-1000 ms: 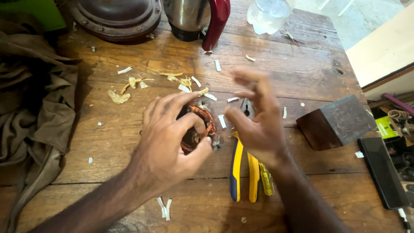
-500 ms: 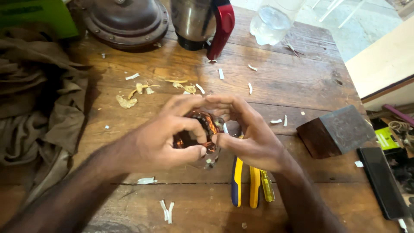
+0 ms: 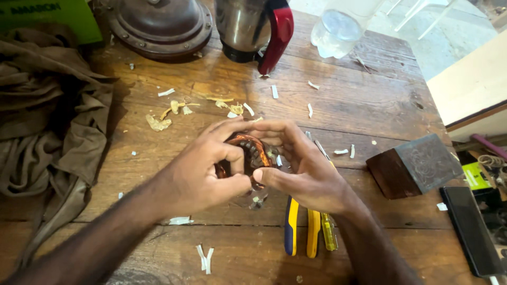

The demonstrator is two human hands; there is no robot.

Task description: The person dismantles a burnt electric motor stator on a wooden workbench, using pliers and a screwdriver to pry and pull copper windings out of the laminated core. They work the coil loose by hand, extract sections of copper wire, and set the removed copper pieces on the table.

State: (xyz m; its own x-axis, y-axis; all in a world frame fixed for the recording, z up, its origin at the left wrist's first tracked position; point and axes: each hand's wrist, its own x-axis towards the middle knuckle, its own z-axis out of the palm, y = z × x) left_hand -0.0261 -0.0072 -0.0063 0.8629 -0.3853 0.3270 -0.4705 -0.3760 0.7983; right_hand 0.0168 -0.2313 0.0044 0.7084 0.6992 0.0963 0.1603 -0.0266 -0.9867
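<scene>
My left hand (image 3: 203, 171) and my right hand (image 3: 303, 169) meet over the middle of the wooden table (image 3: 369, 105). Between them they grip a small round motor part with copper wire windings (image 3: 251, 150). Fingers of both hands curl around its rim, and most of the part is hidden by them. Under my right wrist lie pliers with blue and yellow handles (image 3: 301, 227) and a small yellow screwdriver (image 3: 329, 232).
White and yellowish paper scraps (image 3: 203, 258) litter the table. A brown cloth (image 3: 47, 121) lies at the left. At the back stand a round dark metal housing (image 3: 158, 24), a steel jar with a red handle (image 3: 253, 26) and a clear bottle (image 3: 338, 31). A dark wooden block (image 3: 414, 166) and a black phone (image 3: 470, 229) are at the right.
My right hand, open and raised a second ago, has come down and closed on the copper-wound part beside my left hand. The view has shifted slightly.
</scene>
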